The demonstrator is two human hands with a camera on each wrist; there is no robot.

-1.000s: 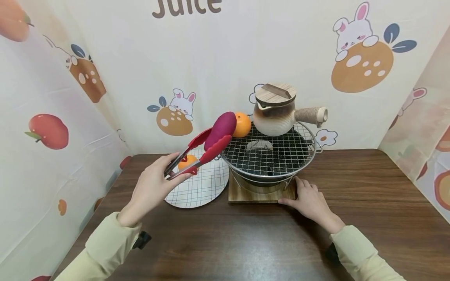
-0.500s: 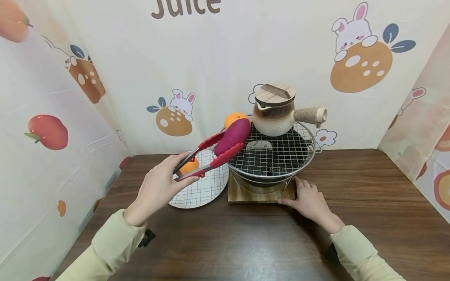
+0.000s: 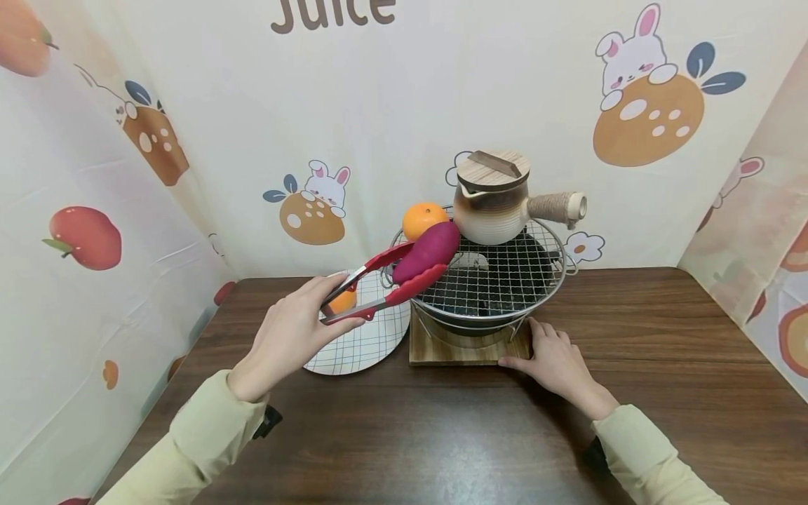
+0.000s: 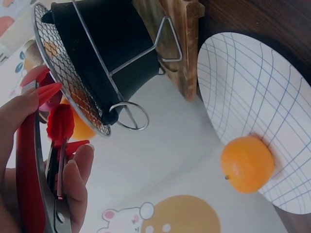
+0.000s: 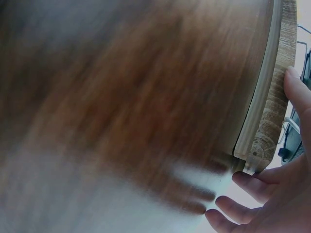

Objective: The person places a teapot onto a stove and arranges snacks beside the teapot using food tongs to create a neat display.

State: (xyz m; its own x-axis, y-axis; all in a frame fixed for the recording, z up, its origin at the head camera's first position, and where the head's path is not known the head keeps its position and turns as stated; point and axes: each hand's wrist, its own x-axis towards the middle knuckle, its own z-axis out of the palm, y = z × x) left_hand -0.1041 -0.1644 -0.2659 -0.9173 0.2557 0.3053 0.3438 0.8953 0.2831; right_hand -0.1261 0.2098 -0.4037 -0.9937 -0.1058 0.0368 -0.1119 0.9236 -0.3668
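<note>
My left hand point(image 3: 284, 337) grips a pair of kitchen tongs point(image 3: 410, 289) with red scalloped tips. Between the tips sits a purple sweet potato point(image 3: 432, 249), tilted over the left part of the round wire grill rack point(image 3: 511, 280). Behind the sweet potato, an orange point(image 3: 423, 219) rests at the rack's left rim. In the left wrist view the tongs' red handle point(image 4: 28, 165) lies in the palm, and the sweet potato is mostly hidden. My right hand point(image 3: 562, 361) holds the front right corner of the wooden board point(image 3: 454, 355) under the grill, thumb on the near edge, fingers along the side.
A clay teapot point(image 3: 489, 214) with a wooden lid and rope-wrapped handle stands at the back of the rack. Left of the grill lies a white checked plate point(image 3: 372, 344) bearing another orange point(image 4: 248, 164). A printed curtain point(image 3: 404, 105) closes off the back of the table.
My left hand has moved right with the tongs, carrying the sweet potato from the rack's left edge further over the mesh and slightly lower. The right hand has stayed put.
</note>
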